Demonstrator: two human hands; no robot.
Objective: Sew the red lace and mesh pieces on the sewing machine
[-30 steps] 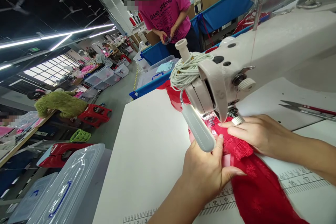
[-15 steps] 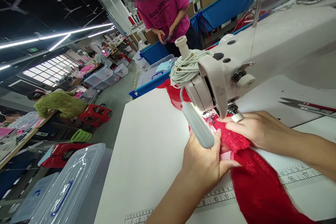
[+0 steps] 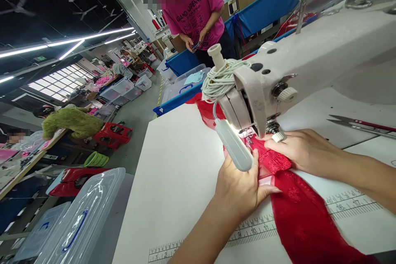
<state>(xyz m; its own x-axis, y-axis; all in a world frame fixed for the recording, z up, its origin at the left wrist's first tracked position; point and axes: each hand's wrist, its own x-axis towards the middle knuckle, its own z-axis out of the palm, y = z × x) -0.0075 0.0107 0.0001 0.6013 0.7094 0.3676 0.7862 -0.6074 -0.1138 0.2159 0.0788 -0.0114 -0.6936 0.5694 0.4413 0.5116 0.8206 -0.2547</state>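
At my white tabletop [image 3: 173,165], the sewing machine [image 3: 309,62] fills the right of the scene, its arm cut off by the right edge and its needle hidden behind the head and the lamp [image 3: 234,145] clipped below it. A coil of white cord [image 3: 224,80] sits on top of the head. The red lace fabric [image 3: 297,210] runs from under the presser area toward me and leaves by the near edge; a further length shows red behind the machine. My left hand [image 3: 243,187] lies flat on the fabric's left edge, fingers [image 3: 255,161] extended and pressing rather than clenched, the thumb laid across the cloth. My right hand [image 3: 298,150] presses the fabric just right of the foot, fingers flat and released from any grip, one wearing a pale ring or thimble [image 3: 279,136] I cannot make out clearly. A printed ruler [image 3: 253,229] on the tabletop reads 9, 10, 11 near my left wrist and 16, 17 to the right; the fabric covers the numbers between. Scissors [image 3: 361,126] lie at far right, partly cut off.

Near left, clear lidded bins [image 3: 77,218] with blue handles hold contents I cannot tell. Farther off, more clear bins [image 3: 123,86] stand on the floor. A person in a pink shirt [image 3: 198,6] stands beyond the tabletop; its lettering reads "GIAND OPENING".
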